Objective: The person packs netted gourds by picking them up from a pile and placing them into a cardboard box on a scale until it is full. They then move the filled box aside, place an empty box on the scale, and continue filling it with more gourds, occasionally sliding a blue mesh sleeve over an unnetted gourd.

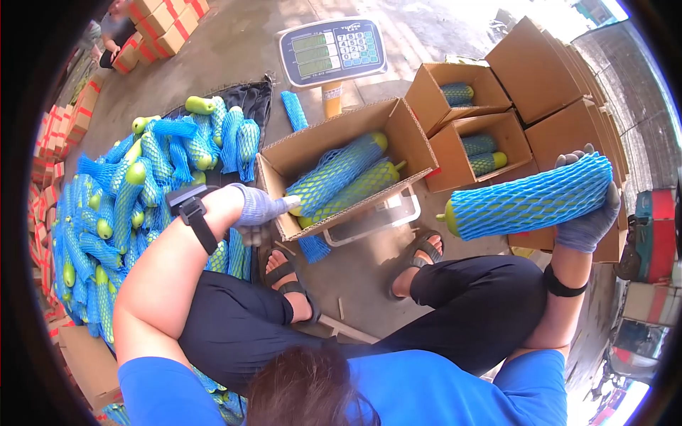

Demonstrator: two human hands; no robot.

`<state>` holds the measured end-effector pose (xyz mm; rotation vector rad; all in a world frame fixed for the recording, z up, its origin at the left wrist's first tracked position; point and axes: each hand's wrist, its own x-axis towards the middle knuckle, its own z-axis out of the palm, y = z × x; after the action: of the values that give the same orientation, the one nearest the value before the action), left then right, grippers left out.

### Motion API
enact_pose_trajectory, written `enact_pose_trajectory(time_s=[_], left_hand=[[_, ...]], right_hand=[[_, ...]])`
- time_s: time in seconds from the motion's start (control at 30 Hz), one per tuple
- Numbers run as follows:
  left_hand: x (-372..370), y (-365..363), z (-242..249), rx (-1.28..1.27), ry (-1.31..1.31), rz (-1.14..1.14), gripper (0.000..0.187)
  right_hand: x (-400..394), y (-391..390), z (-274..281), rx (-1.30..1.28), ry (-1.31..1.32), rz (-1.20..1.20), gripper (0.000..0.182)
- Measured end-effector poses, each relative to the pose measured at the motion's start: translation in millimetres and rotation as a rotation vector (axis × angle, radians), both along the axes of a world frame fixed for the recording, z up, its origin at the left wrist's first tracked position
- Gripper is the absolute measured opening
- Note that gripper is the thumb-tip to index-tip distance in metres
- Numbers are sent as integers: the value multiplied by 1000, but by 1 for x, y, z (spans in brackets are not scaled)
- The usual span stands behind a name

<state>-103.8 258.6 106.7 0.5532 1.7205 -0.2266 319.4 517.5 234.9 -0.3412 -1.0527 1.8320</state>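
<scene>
My right hand (590, 220), in a grey glove, grips a long green gourd (529, 199) in a blue foam net sleeve, held level on the right. My left hand (261, 211), also gloved, is at the left wall of an open cardboard box (348, 135). One finger reaches over the rim toward a netted gourd; the others hang loosely outside, seemingly around nothing. Inside the box lie two netted gourds (341, 170) side by side. A digital scale display (332, 51) stands behind the box, and a pale frame (376, 219) shows under it.
A large pile of netted gourds (128, 206) lies on my left. Two open boxes (455, 106) with netted gourds stand at the back right, beside more cardboard boxes (533, 64). A loose blue net sleeve (294, 110) lies behind the box. Another person (116, 32) is at the far left.
</scene>
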Motion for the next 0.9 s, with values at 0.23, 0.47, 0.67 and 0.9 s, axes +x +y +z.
enact_pose_trajectory(time_s=[0.23,0.47,0.67,0.9], left_hand=[[-50,-17,31,282,180,445,88],[-68,-17,27,393,148,566,92],[-75,-5,19,315,130,607,89],[-55,-6,32,255,112,487,79]], right_hand=[[-4,-5,3,-3,9,-34,72],[2,-3,3,-2,10,-37,71],[12,0,2,7,1,-48,69],[22,-1,0,10,-56,-66,69]])
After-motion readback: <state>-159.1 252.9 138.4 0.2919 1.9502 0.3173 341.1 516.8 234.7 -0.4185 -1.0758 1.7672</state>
